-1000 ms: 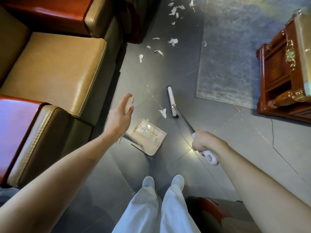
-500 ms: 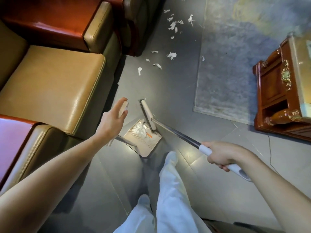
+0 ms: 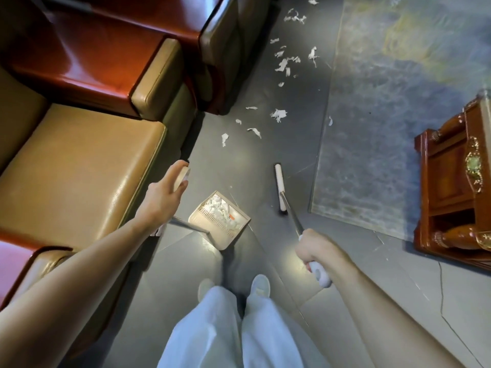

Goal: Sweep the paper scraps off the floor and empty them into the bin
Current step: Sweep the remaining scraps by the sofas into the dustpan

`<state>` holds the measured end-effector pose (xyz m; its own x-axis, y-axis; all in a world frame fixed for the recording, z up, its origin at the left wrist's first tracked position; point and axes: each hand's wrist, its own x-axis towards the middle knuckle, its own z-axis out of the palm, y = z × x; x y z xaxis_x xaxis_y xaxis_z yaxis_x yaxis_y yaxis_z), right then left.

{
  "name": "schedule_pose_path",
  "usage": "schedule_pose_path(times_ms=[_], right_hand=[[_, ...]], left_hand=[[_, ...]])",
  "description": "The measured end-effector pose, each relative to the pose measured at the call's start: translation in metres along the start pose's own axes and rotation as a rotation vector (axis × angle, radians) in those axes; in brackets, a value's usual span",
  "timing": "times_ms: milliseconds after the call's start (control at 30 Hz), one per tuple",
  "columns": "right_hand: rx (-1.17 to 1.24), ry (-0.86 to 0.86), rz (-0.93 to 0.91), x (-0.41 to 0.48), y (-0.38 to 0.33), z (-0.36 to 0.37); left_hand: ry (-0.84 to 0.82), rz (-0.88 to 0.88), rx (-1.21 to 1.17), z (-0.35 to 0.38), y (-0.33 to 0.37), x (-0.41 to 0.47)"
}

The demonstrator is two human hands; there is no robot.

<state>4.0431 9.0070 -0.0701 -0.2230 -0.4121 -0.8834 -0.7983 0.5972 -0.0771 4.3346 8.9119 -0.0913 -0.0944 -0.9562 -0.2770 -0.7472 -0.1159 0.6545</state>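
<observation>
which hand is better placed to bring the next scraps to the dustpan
Right. The right hand grips the broom, whose head sits beside the dustpan, toward the loose scraps ahead. The left hand is busy holding the dustpan's handle.

An open strip of floor (image 3: pixel 239 166) is running toward 12 o'clock; the sofa (image 3: pixel 79 168) is hemming it in from 9 to 11, and the wooden cabinet (image 3: pixel 446 181) is standing off at 3.
</observation>
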Motion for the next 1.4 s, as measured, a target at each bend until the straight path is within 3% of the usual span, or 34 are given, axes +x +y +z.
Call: schedule_pose_path(times_ms=[200, 633, 900, 967, 1400], right_hand=[[0.103, -0.036, -0.005, 0.035, -0.076, -0.009], [-0.146, -0.136, -0.102, 0.042, -0.188, -0.058], [0.379, -0.255, -0.024, 0.015, -0.17, -0.097], [0.406, -0.256, -0.041, 0.012, -0.163, -0.112], [0.114, 0.148, -0.112, 0.091, -0.19, -0.24]], left_hand=[[0.017, -0.037, 0.006, -0.013, -0.018, 0.049], [0.149, 0.023, -0.108, -0.044, -0.031, 0.124], [-0.016, 0.052, -0.079, -0.048, -0.022, 0.145], [-0.004, 0.045, -0.09, -0.05, -0.018, 0.154], [0.031, 0.026, -0.003, -0.069, 0.009, 0.262]])
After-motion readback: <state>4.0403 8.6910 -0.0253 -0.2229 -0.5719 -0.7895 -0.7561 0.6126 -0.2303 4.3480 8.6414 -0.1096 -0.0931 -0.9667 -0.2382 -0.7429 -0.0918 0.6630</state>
